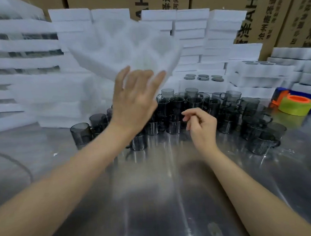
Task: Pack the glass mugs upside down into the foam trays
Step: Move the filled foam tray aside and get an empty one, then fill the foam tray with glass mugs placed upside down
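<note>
My left hand (134, 101) is raised over the table and holds a white foam tray (123, 46) by its lower edge. The tray hangs tilted in the air and is blurred, with round pockets faintly visible. My right hand (201, 126) hovers lower, fingers loosely curled and holding nothing, just in front of a cluster of smoky grey glass mugs (179, 106). The mugs stand on the metal table (154, 198). Behind them a foam tray (190, 85) holds several mugs upside down, their bases showing.
Tall stacks of white foam trays (33, 69) line the back and left. More trays (256, 72) sit at the right. Cardboard boxes (271, 14) stand behind. A yellow-green tape roll with an orange core (296, 105) lies at the right edge.
</note>
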`<state>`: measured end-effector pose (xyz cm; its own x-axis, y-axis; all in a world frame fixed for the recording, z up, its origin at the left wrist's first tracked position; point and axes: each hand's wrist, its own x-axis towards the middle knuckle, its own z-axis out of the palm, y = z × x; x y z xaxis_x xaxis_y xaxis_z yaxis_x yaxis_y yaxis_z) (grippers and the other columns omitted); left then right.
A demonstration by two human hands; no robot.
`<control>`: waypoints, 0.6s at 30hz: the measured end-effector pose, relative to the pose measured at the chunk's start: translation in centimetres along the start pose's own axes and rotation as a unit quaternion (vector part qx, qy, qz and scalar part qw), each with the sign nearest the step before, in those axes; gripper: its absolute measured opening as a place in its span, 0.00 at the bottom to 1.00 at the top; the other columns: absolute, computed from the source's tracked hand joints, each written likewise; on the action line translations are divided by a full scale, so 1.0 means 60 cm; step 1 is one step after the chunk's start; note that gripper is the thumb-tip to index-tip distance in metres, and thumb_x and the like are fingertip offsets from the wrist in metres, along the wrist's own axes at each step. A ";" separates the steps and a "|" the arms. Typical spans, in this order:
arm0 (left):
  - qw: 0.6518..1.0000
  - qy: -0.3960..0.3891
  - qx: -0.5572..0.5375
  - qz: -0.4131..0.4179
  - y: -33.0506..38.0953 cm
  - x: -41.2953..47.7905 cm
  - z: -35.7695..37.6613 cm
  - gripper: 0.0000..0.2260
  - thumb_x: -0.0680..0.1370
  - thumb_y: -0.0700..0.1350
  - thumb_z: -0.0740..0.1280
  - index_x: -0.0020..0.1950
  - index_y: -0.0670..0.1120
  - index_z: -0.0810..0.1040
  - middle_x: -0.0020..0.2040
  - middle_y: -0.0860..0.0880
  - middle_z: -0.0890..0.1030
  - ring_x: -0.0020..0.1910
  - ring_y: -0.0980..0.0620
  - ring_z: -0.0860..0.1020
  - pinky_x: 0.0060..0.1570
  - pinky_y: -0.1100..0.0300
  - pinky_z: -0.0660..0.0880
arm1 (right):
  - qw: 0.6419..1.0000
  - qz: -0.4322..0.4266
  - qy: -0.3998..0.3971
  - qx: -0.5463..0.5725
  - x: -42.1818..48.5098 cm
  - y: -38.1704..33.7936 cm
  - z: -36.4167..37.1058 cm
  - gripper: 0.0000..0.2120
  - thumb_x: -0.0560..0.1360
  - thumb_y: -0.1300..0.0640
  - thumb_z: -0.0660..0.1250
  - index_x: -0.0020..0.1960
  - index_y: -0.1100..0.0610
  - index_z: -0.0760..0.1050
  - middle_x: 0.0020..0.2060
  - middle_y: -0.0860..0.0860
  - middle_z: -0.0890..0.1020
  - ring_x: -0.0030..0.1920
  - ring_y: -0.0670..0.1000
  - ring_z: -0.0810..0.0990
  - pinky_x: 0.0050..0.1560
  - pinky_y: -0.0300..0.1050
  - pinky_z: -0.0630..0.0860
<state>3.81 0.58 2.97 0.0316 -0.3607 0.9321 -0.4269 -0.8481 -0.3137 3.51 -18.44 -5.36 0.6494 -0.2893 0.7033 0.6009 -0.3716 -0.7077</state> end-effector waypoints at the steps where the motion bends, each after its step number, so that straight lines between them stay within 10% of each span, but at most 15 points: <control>1: 0.999 0.014 -0.023 0.028 0.043 -0.020 -0.005 0.26 0.67 0.36 0.69 0.65 0.47 0.73 0.50 0.46 0.82 0.50 0.45 0.79 0.63 0.49 0.64 | 0.998 0.037 0.028 0.037 0.007 -0.003 -0.013 0.17 0.70 0.67 0.55 0.38 0.52 0.80 0.28 0.45 0.79 0.27 0.44 0.73 0.30 0.37 0.69; 8: 0.995 -0.011 -0.080 0.065 0.179 -0.105 -0.015 0.20 0.72 0.43 0.70 0.63 0.49 0.71 0.46 0.51 0.83 0.40 0.50 0.80 0.49 0.56 0.68 | 0.940 0.304 0.083 0.135 0.049 0.017 -0.108 0.12 0.76 0.55 0.58 0.42 0.55 0.78 0.39 0.53 0.82 0.39 0.54 0.79 0.40 0.47 0.73; 13: 0.974 -0.134 -0.095 0.156 0.183 -0.116 -0.017 0.38 0.62 0.60 0.77 0.68 0.49 0.70 0.50 0.52 0.82 0.45 0.53 0.80 0.51 0.57 0.69 | 0.953 0.273 0.082 0.108 0.059 -0.001 -0.147 0.20 0.80 0.47 0.54 0.44 0.55 0.81 0.37 0.49 0.83 0.39 0.48 0.81 0.43 0.43 0.75; 16: 0.967 -0.104 -0.146 0.179 0.193 -0.107 -0.023 0.15 0.79 0.43 0.64 0.66 0.49 0.77 0.48 0.53 0.83 0.41 0.53 0.80 0.46 0.58 0.73 | 0.973 0.214 0.029 0.079 0.061 -0.029 -0.151 0.14 0.76 0.49 0.61 0.40 0.54 0.82 0.34 0.46 0.83 0.36 0.45 0.81 0.40 0.39 0.75; 18: 0.961 -0.097 -0.173 0.194 0.199 -0.104 -0.026 0.19 0.80 0.36 0.56 0.64 0.51 0.78 0.47 0.53 0.83 0.40 0.53 0.79 0.44 0.59 0.74 | 0.986 0.148 -0.065 -0.041 0.059 -0.038 -0.161 0.09 0.73 0.47 0.66 0.41 0.48 0.83 0.38 0.42 0.84 0.40 0.40 0.81 0.44 0.38 0.73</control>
<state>-2.90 -6.65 -6.33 -0.0367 -0.7182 0.6949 -0.7141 -0.4676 -0.5210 -0.06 -27.18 -0.59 0.8481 -0.2824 0.4482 0.3396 -0.3596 -0.8691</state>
